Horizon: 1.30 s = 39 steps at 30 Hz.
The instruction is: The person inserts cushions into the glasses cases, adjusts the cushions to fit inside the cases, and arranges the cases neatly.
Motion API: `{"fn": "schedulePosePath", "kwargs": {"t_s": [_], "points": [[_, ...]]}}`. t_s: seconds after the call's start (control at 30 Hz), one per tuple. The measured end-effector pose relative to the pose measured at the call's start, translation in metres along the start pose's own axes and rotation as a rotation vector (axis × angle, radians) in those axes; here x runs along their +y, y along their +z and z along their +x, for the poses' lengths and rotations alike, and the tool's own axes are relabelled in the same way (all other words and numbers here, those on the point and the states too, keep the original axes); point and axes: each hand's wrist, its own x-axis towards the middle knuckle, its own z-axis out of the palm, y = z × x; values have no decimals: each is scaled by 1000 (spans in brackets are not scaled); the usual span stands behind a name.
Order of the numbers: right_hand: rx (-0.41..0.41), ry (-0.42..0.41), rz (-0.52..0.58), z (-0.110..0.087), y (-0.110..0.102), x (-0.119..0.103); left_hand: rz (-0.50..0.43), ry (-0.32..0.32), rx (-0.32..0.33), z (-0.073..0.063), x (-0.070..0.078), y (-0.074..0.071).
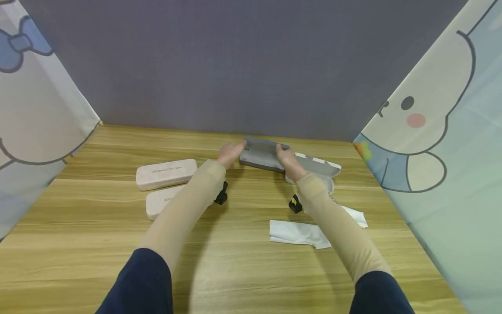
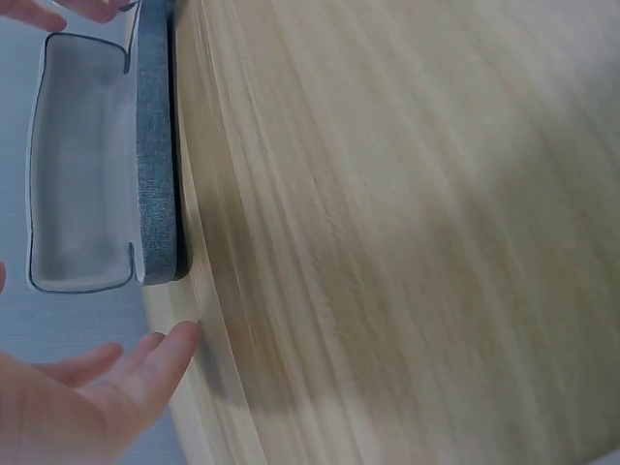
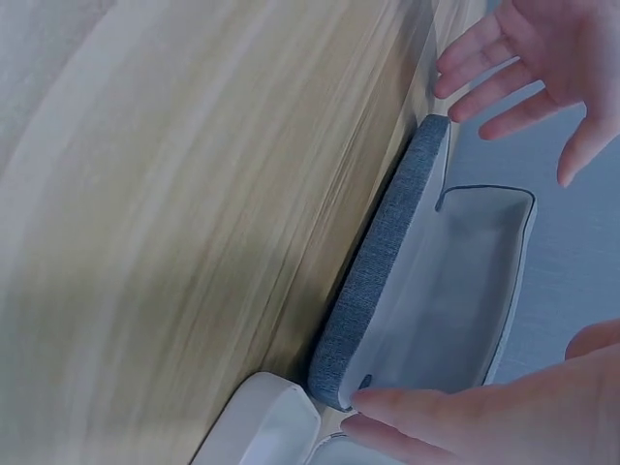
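Observation:
A dark grey fabric eyeglass case [image 1: 259,158] lies open at the back of the table, its pale lining showing. Beside its left end is my left hand [image 1: 228,155], fingers extended; the left wrist view shows a gap between those fingers [image 2: 160,373] and the case. My right hand [image 1: 289,163] is at the other end, and in the right wrist view its straight fingers [image 3: 412,412] overlap the case's corner. Whether they touch it I cannot tell. Partly behind the right hand, an open white eyeglass case [image 1: 319,166] sits next to the grey one.
Two closed white eyeglass cases [image 1: 166,173] lie at the left, the nearer one partly covered by my left arm. White folded cloths [image 1: 294,232] lie at the front right, partly under my right arm's view. A grey panel [image 1: 235,65] rises behind the table.

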Motion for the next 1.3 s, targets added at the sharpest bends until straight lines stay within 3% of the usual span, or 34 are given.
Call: {"fn": "schedulePosePath", "kwargs": {"t_s": [0.2, 0.6, 0.93, 1.1, 1.3], "points": [[26, 24, 23, 5, 3, 3, -5, -11, 13, 2, 1, 2], [-2, 24, 91, 5, 1, 7, -20, 4, 3, 9, 0, 9], [34, 31, 128, 7, 4, 9, -85, 6, -18, 14, 1, 15], [64, 26, 138, 10, 7, 10, -84, -8, -12, 13, 2, 13], [86, 14, 140, 12, 11, 11, -64, 19, 5, 8, 2, 10]]}}
